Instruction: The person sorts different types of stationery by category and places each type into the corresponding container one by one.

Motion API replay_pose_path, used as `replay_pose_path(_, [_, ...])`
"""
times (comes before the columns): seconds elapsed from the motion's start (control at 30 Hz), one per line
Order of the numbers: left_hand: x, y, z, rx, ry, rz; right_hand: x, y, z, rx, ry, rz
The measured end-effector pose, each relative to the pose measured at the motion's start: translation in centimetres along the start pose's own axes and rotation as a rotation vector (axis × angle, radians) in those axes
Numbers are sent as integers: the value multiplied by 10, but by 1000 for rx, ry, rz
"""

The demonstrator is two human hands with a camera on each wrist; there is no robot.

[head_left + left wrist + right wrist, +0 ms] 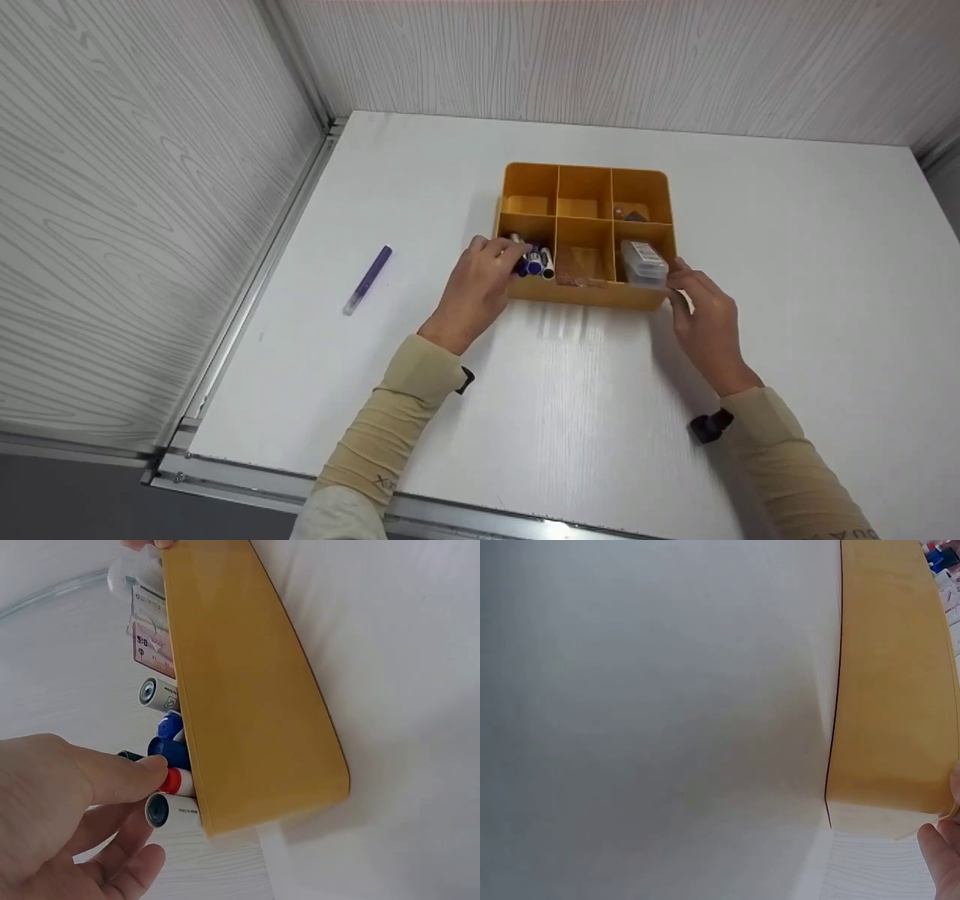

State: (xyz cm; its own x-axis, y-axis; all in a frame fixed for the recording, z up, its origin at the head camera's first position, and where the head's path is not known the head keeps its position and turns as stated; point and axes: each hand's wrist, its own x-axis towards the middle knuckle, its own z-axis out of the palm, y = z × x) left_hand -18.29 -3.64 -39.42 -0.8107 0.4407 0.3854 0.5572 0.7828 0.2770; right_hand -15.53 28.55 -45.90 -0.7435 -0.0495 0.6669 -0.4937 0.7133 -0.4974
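A yellow divided storage box (590, 294) stands on the white table. Several markers (534, 264) stand in its front left compartment, with white, blue and red ends showing in the left wrist view. My left hand (478, 281) is at this compartment, its thumb against the capped ends and its fingers curled behind; it pinches a marker (177, 781) there. At the front right corner, my right hand (705, 315) grips the box rim between thumb and fingers. Beside it, a clear plastic case (643, 262) sits in the front right compartment.
A purple pen (367, 280) lies on the table (285, 375) to the left of the box. Clear rulers (154, 637) stick up from the front middle compartment. Small dark items (632, 216) lie in the back right one. Panel walls (600, 67) bound the table behind and at left.
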Motion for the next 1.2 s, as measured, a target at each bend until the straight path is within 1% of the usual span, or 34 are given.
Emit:
replay_pose_path(0.17, [-6,-7,-4,-15,27,10,0,-1,-1,-4,-12,5])
replay_pose_path(0.33, [-12,-19,-10,-61,51,-9,1,-1,-1,9,-5,10])
replay_pose_path(0.43, [-17,-29,-15,-76,67,-43,1,-1,-1,2,-9,12])
replay_pose_path(0.5, [-21,-37,-18,-77,71,-77,0,-1,-1,0,-11,13])
replay_pose_path(0.6, [-27,-48,-25,-78,67,-148,0,-2,-1,-9,-17,12])
replay_pose_path(0.73, [-36,-64,-33,-111,82,-243,1,-3,-2,-15,-20,11])
replay_pose_path(0.83, [-42,-75,-38,-118,91,-313,1,-4,-2,-14,-20,9])
replay_pose_path(1.07, [-59,-99,-43,-96,80,-476,1,-3,-2,-17,-18,2])
replay_pose_path(1.2, [-67,-113,-44,-61,62,-551,1,-4,-3,-27,-31,2])
